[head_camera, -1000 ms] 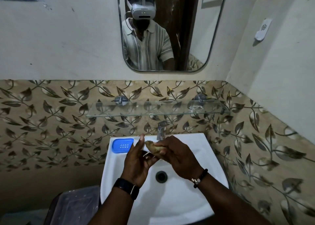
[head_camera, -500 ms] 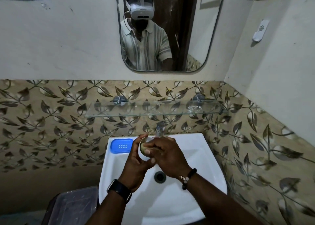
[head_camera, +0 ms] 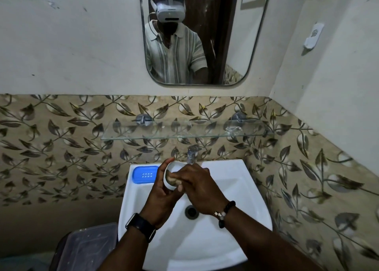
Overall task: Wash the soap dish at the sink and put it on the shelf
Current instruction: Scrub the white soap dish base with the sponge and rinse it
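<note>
Since a second ago, both hands have lifted closer to the tap (head_camera: 192, 154). Left hand (head_camera: 162, 190) cups the white soap dish (head_camera: 171, 175) over the sink (head_camera: 235, 188), tilted, hollow facing three o'clock; right hand (head_camera: 196, 190) presses a brownish scrubber (head_camera: 174, 180) inside. Blue dish (head_camera: 144, 174) sits at nine o'clock.

- A white sink (head_camera: 242, 190) is fixed to the leaf-patterned tile wall, its drain (head_camera: 191, 211) near the basin's middle.
- A blue soap tray (head_camera: 143, 174) lies on the rim at ten o'clock.
- The tap (head_camera: 192, 153) stands at twelve o'clock.
- A glass shelf (head_camera: 164, 132) hangs above, bare.
</note>
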